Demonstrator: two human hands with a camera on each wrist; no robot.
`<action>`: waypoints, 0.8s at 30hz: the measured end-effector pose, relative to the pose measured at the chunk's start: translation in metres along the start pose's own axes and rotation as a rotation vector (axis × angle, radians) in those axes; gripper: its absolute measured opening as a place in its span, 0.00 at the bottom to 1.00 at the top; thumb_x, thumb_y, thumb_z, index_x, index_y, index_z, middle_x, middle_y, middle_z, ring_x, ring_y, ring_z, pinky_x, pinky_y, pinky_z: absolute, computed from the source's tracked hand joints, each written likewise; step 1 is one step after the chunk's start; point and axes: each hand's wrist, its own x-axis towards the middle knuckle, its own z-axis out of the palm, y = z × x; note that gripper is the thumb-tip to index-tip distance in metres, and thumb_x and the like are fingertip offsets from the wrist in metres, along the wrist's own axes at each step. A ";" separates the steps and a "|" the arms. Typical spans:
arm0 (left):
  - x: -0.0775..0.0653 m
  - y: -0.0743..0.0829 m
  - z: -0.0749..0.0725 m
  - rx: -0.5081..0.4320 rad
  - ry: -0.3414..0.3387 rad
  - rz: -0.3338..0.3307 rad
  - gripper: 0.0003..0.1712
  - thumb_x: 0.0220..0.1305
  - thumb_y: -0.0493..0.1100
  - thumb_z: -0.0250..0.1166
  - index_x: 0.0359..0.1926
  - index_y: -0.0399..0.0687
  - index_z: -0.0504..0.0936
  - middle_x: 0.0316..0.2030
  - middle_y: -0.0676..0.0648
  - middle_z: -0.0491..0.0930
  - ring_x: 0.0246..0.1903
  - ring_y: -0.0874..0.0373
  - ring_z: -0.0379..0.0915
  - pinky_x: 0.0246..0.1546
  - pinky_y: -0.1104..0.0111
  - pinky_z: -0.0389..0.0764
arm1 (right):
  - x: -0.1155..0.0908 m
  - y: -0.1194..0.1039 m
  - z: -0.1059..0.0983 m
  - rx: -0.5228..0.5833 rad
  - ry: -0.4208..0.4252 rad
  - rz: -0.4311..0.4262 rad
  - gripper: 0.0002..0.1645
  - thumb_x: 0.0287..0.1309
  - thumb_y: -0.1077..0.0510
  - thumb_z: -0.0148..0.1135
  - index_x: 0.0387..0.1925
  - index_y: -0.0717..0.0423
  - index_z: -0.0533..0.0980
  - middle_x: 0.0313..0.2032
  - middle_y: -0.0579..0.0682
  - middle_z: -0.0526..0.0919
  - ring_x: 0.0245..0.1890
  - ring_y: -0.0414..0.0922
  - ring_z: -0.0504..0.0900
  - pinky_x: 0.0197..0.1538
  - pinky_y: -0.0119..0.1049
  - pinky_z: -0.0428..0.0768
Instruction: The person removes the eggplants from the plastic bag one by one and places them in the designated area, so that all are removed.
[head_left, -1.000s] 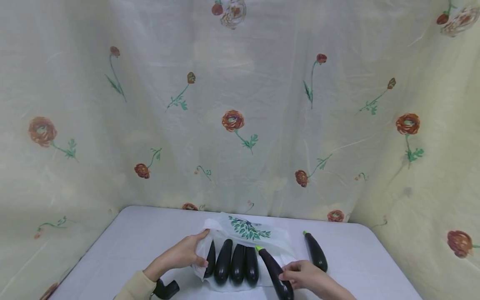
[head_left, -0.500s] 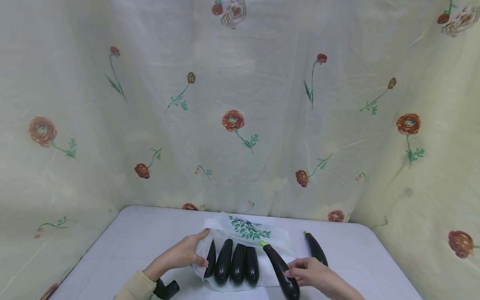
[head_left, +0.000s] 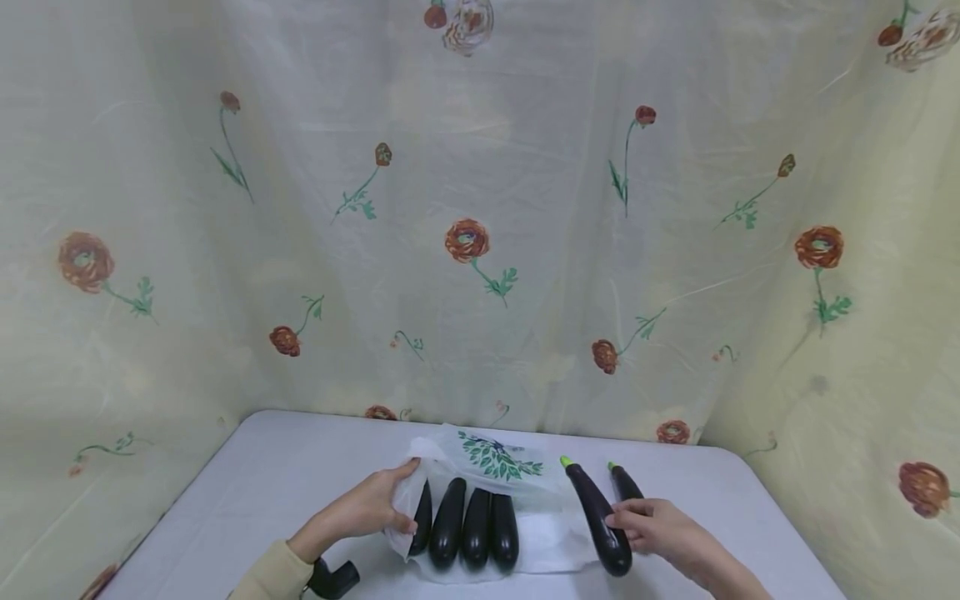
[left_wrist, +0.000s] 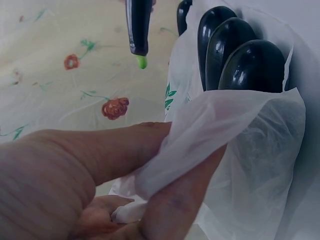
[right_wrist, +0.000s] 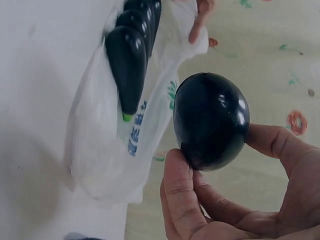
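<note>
In the head view my left hand (head_left: 369, 506) pinches the left edge of the mouth of a white plastic bag (head_left: 551, 537), holding it up. Thin plastic bunches between thumb and fingers (left_wrist: 120, 150) in the left wrist view. Several dark, glossy eggplants (head_left: 476, 529) lie side by side inside, rounded ends toward me. My right hand (head_left: 663, 531) grips another eggplant (head_left: 597, 517) near its thick end, by the bag's right side, its green stem pointing away. The right wrist view shows that round end (right_wrist: 212, 120) between thumb and fingers.
One more eggplant (head_left: 626, 483) lies on the white table (head_left: 720, 500), partly hidden behind my right hand. A black device (head_left: 333, 578) sits at my left wrist. Flower-patterned curtain (head_left: 525, 333) hangs behind the table and along both sides.
My right hand has moved right and farther away with its eggplant, from in front of the bag's opening to beside the loose eggplant. My left hand and the bagged eggplants have stayed put.
</note>
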 end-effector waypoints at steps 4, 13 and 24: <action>0.001 -0.001 0.001 -0.001 -0.009 -0.004 0.56 0.43 0.36 0.77 0.71 0.32 0.57 0.67 0.30 0.63 0.51 0.46 0.71 0.52 0.47 0.74 | 0.003 0.007 -0.010 0.018 0.016 0.014 0.35 0.60 0.53 0.61 0.57 0.80 0.67 0.42 0.55 0.83 0.41 0.44 0.81 0.46 0.39 0.81; 0.001 -0.001 0.001 0.002 -0.014 -0.010 0.55 0.44 0.36 0.77 0.71 0.33 0.57 0.70 0.30 0.58 0.61 0.42 0.66 0.59 0.45 0.68 | 0.011 0.019 -0.027 -0.028 0.112 0.036 0.38 0.61 0.51 0.60 0.58 0.82 0.65 0.49 0.67 0.80 0.46 0.52 0.82 0.50 0.43 0.81; 0.000 -0.001 0.002 0.014 -0.011 -0.003 0.54 0.45 0.37 0.77 0.71 0.33 0.57 0.69 0.31 0.59 0.62 0.41 0.65 0.61 0.44 0.66 | 0.016 0.035 -0.053 0.036 0.172 0.023 0.38 0.63 0.52 0.58 0.57 0.84 0.64 0.44 0.60 0.82 0.41 0.44 0.81 0.46 0.36 0.82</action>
